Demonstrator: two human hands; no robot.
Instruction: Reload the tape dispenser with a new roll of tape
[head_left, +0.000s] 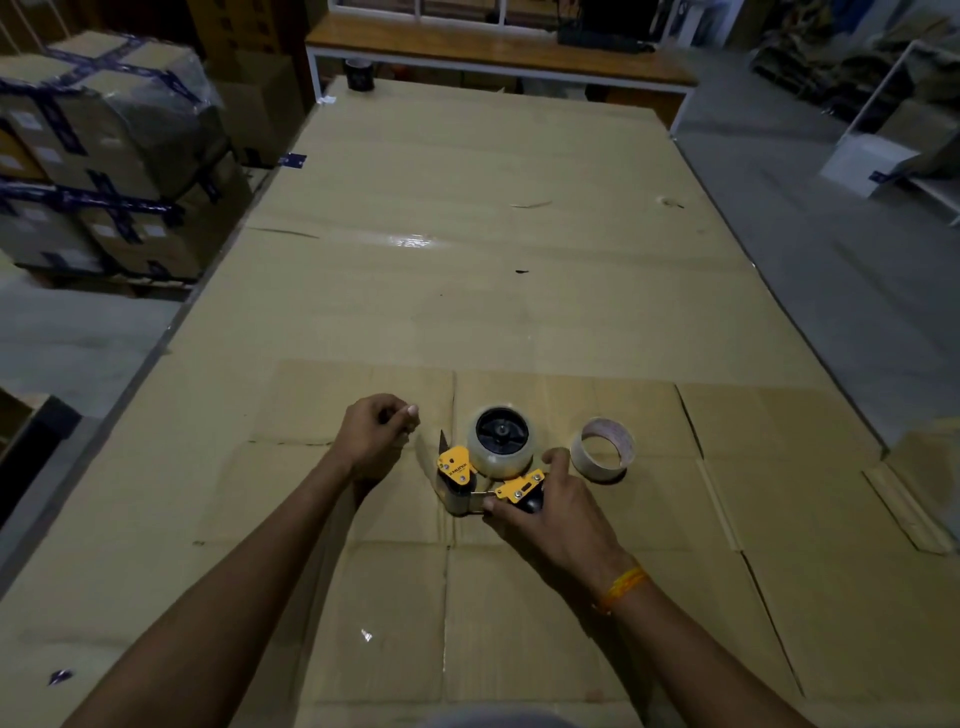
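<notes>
**So, tape gun with clear roll mounted**

Right hand (550, 506) grips the yellow tape dispenser (488, 475) handle on the cardboard-covered table (519, 260). Clear tape roll (500, 441) sits on its hub. Left hand (376, 434) curled, pinching something I can't make out. Empty core (602, 449) lies just right.

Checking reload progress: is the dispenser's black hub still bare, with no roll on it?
No: a clear tape roll already sits around the black hub of the yellow tape dispenser, while an empty cardboard core lies apart beside it.

Head-worn view, facing forward and down, near table (467, 260)
</notes>
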